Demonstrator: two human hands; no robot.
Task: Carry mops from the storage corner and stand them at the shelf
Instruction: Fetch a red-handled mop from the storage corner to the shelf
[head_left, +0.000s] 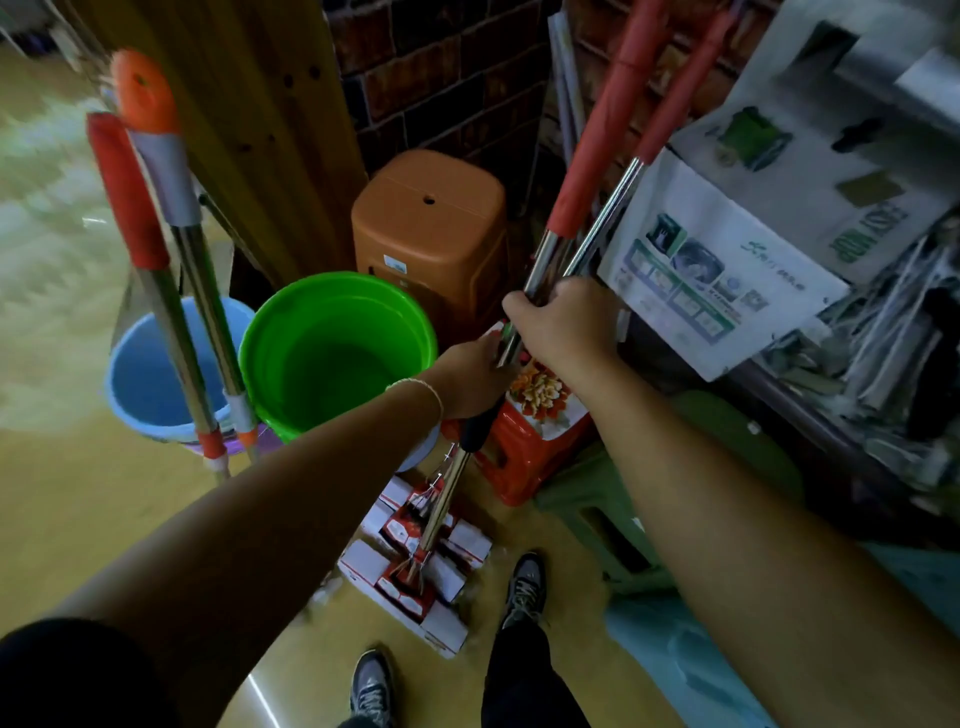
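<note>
Dim corner: dark brick wall (441, 78), yellowish floor (78, 499), wooden board (249, 104), orange stool (428, 228)

Glossy yellow-tan floor (78, 499) across the left and bottom of the frame. Standing on it at centre left: blue bucket (150, 374) beside green bucket (332, 348). Orange stool (431, 228) behind them at upper centre. Red stool (524, 457) and green stool (623, 519) right of centre. Red-and-white boxes (415, 577) at lower centre, between two grey shoes (527, 587).

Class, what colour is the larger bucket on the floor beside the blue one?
Bright green bucket, seen clearly in the head view.
</note>
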